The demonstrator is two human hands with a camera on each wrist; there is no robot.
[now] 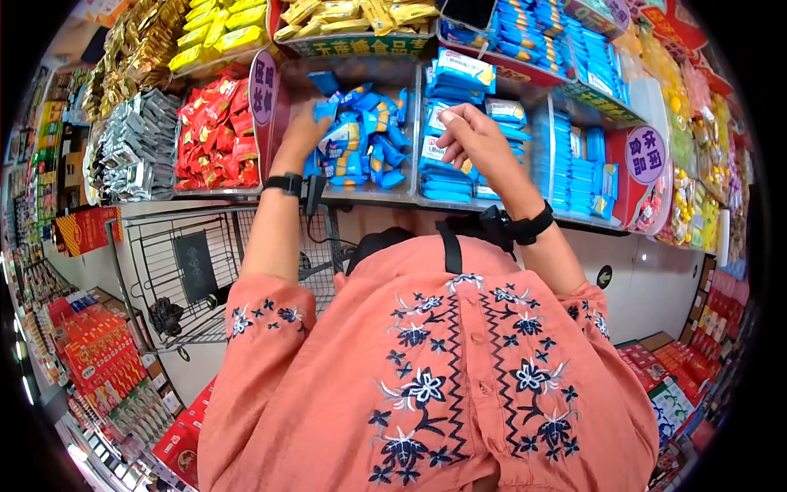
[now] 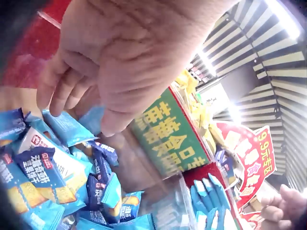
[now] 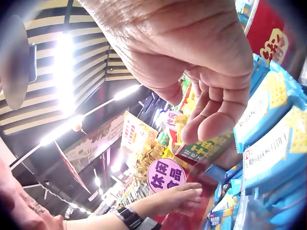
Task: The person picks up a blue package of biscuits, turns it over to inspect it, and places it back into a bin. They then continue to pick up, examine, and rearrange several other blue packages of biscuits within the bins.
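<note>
My left hand (image 1: 305,133) reaches over the left part of a clear bin (image 1: 361,197) of small blue biscuit packets (image 1: 370,135). In the left wrist view its fingers (image 2: 60,96) point down, close over the packets, with the thumb apart from them. The right wrist view shows the same hand (image 3: 180,195) from the side, fingers extended. My right hand (image 1: 479,143) hovers over the neighbouring bin, above stacked larger blue-and-white cracker packs (image 3: 276,153). Its fingers (image 3: 216,124) are loosely bent, and nothing shows between them and the thumb.
Left of these bins are red packets (image 1: 217,135) and silver packets (image 1: 135,148); yellow ones (image 1: 221,29) lie behind. More blue packs (image 1: 578,164) stand to the right. A phone-like dark slab (image 1: 467,11) lies at the back. A wire shopping cart (image 1: 221,271) stands below the shelf at left.
</note>
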